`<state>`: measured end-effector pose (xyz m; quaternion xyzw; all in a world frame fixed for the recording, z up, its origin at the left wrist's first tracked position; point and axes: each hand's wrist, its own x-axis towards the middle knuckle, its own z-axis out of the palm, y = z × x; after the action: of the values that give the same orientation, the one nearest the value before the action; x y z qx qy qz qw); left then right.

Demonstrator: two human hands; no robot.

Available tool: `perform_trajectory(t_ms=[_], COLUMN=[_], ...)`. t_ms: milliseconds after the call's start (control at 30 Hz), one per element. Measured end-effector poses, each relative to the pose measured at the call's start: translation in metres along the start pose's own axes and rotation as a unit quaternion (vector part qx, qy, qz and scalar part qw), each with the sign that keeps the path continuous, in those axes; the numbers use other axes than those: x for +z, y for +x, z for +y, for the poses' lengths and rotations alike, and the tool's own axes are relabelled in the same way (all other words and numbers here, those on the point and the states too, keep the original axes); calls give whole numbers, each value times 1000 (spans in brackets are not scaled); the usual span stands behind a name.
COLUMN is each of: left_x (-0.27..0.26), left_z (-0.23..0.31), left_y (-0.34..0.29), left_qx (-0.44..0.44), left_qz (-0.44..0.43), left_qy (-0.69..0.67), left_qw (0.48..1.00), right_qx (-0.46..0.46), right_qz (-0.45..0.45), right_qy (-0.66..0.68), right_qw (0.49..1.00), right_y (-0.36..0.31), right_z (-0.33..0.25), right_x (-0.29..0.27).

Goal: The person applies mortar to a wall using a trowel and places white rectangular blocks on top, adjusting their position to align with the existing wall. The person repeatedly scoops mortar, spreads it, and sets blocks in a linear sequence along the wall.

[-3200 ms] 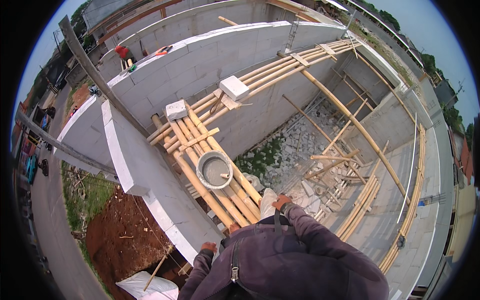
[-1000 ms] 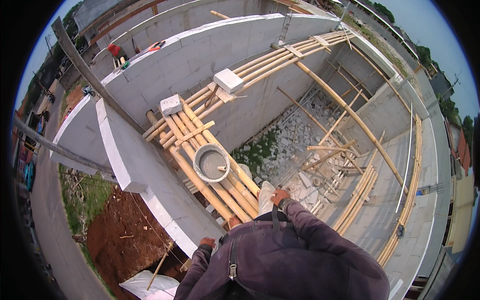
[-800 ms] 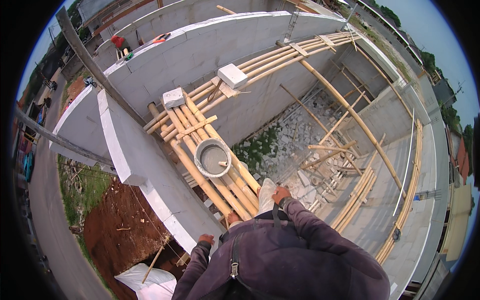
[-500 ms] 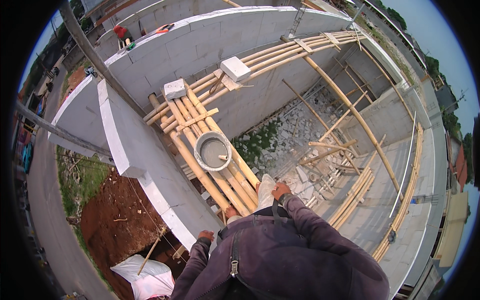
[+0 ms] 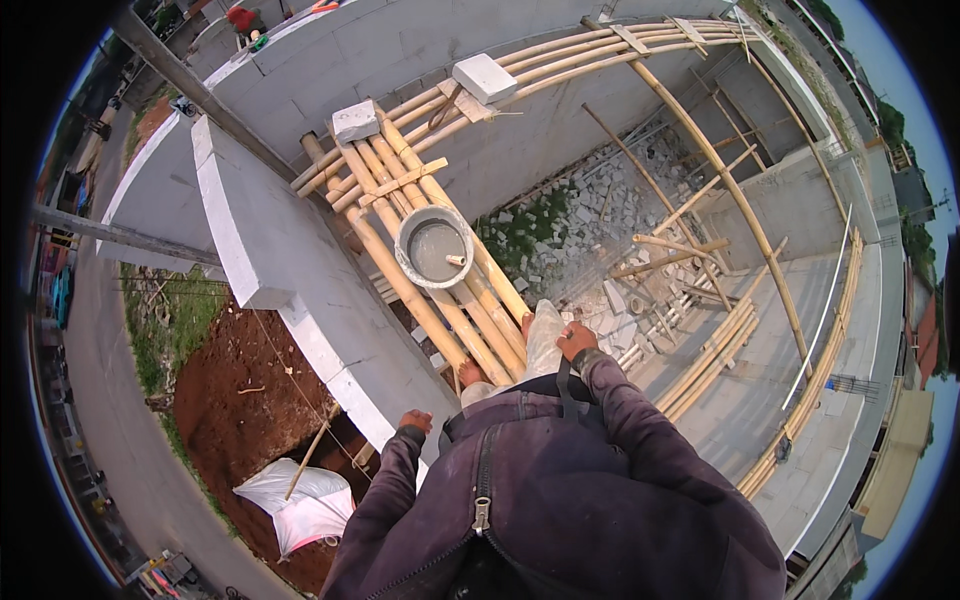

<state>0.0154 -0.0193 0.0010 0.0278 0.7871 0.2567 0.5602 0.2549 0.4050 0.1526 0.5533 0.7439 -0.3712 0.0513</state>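
My left hand (image 5: 417, 421) hangs beside the white top edge of the block wall (image 5: 340, 385), its fingers loosely curled and seemingly around nothing. By the light trouser leg (image 5: 543, 338) is my right hand (image 5: 577, 341), its fingers closed; whether they grip the cloth is hidden. My bare feet stand on a platform of bamboo poles (image 5: 488, 320). Ahead of them, a round bucket (image 5: 404, 262) of wet grey mortar rests on the poles. A short tool handle (image 5: 456, 260) sticks up from the mortar near the bucket's right side.
Two white blocks (image 5: 356, 122) (image 5: 484, 78) sit at the platform's far end. Rubble (image 5: 600, 215) lies far below on the right, crossed by a long bamboo pole (image 5: 725, 180). Red soil (image 5: 235, 400) and a white sack (image 5: 300, 495) are down left. Another person (image 5: 243, 20) is beyond the far wall.
The whole scene has shifted upward in the picture as my head tilts. My hands keep nearly the same pose, and the bucket stays in place on the poles.
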Motion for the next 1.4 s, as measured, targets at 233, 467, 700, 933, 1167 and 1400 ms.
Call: perform_trajectory(t_ms=[233, 467, 700, 933, 1167, 1400], left_x=[-2, 17, 37, 48, 29, 39], left_z=[41, 47, 28, 37, 62, 46], left_y=[-32, -26, -26, -31, -61, -53], left_qx=[-44, 240, 108, 149, 22, 3], left_qz=[-71, -178, -145, -23, -27, 49], left_qy=[20, 391, 147, 329, 312, 236], left_qw=[996, 870, 972, 932, 949, 970], right_qx=[3, -22, -13, -77, -135, -171], right_qz=[52, 50, 20, 50, 35, 56], right_qy=[-23, -14, -50, -11, -43, -39], right_qw=[998, 998, 998, 996, 989, 983], right_y=[-10, -13, -5, 7, 28, 41], right_z=[-3, -10, -16, -11, 7, 24], right_x=[3, -3, -5, 2, 8, 15])
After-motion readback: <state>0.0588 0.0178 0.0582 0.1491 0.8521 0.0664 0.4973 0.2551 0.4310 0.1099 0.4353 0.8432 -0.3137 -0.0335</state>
